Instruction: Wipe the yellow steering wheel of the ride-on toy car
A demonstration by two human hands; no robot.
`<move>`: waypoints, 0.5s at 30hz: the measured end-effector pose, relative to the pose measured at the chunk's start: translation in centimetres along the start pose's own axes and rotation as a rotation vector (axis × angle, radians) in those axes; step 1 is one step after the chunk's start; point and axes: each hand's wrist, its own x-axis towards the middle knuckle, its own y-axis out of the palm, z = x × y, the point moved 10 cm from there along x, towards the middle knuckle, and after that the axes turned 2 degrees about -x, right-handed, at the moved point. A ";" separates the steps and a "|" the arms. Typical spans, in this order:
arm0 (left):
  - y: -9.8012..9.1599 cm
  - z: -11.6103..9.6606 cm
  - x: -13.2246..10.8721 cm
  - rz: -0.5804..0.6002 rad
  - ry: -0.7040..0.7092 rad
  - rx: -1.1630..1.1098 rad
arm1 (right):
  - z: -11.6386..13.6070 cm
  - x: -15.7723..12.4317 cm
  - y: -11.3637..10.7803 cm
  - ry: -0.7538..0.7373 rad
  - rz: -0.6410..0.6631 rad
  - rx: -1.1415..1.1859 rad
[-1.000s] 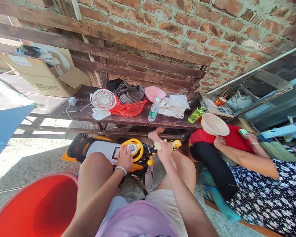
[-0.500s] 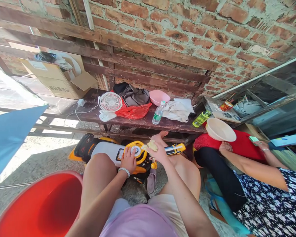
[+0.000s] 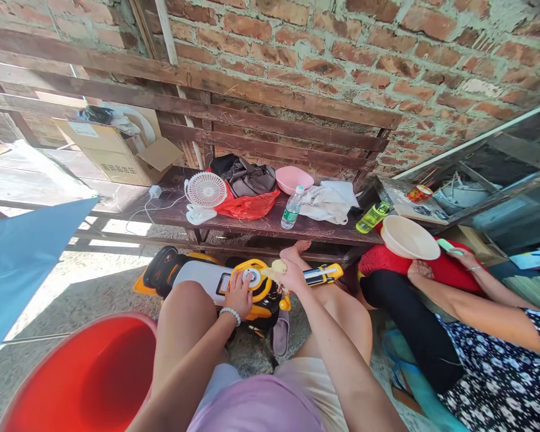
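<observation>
A yellow, black and white ride-on toy car [image 3: 202,277] stands between my legs. My left hand [image 3: 238,295] rests on the left side of its yellow steering wheel [image 3: 264,291], fingers stretched out and a little apart. At the right side of the wheel, my right hand [image 3: 293,277] is closed around a crumpled pale yellow cloth [image 3: 275,271]. Part of the cloth sticks out towards the wheel's hub; the rest is hidden in my palm. A yellow knob [image 3: 285,303] sits just below my right hand.
A red bucket [image 3: 83,372] stands at lower left. The bench [image 3: 252,227] ahead carries a white fan [image 3: 206,189], a water bottle [image 3: 291,209] and a pink basin [image 3: 293,177]. To my right a person [image 3: 490,360] holds a cream basin [image 3: 409,237] and something light green [image 3: 449,246].
The whole view has shifted slightly right and down. My right hand and the cloth have turned a little against the wheel. The neighbour's hand with the green thing has moved nearer the cream basin.
</observation>
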 end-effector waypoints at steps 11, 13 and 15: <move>-0.3 -0.1 0.1 0.075 -0.028 0.033 | -2.2 -0.6 -2.0 -0.053 -0.116 -0.333; -0.4 -0.2 0.1 0.074 -0.032 0.030 | -3.4 -1.7 -2.6 -0.099 -0.108 -0.405; -0.4 -0.2 0.0 0.082 -0.049 0.026 | -5.6 -2.8 -4.0 -0.105 -0.141 -0.417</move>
